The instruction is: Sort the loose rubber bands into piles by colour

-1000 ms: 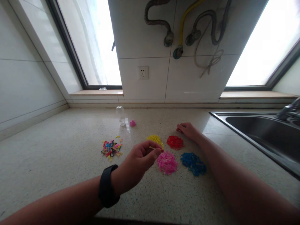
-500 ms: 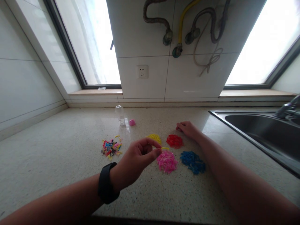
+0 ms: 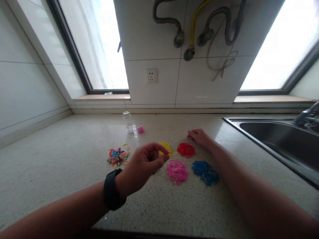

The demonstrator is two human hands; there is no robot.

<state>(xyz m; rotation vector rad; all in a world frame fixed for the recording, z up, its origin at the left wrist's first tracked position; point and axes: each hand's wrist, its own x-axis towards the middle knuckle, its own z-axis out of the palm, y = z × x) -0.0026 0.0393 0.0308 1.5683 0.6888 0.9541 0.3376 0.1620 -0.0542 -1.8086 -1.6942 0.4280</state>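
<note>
My left hand (image 3: 143, 164), with a black band on the wrist, pinches a small yellow rubber band (image 3: 172, 154) between thumb and forefinger. Its tip sticks out to the right, close to the yellow pile (image 3: 165, 147), which the hand partly covers. Just below lies a pink pile (image 3: 177, 172) of the same small bands. To the right are a red pile (image 3: 186, 150) and a blue pile (image 3: 205, 172). My right hand (image 3: 197, 135) rests on the counter behind the red pile, fingers curled together, with nothing visible in them. Left of my left hand sits a mixed-colour pile (image 3: 118, 156).
A clear plastic bottle (image 3: 127, 122) stands upside down at the back, beside a pink cap (image 3: 141, 129). The speckled counter (image 3: 62, 159) meets a steel sink (image 3: 276, 139) on the right. A tiled wall with a socket (image 3: 152, 76) rises behind.
My left hand has shifted slightly left and up with the yellow band, from above the pink pile to beside the yellow one. My right hand stays in place.
</note>
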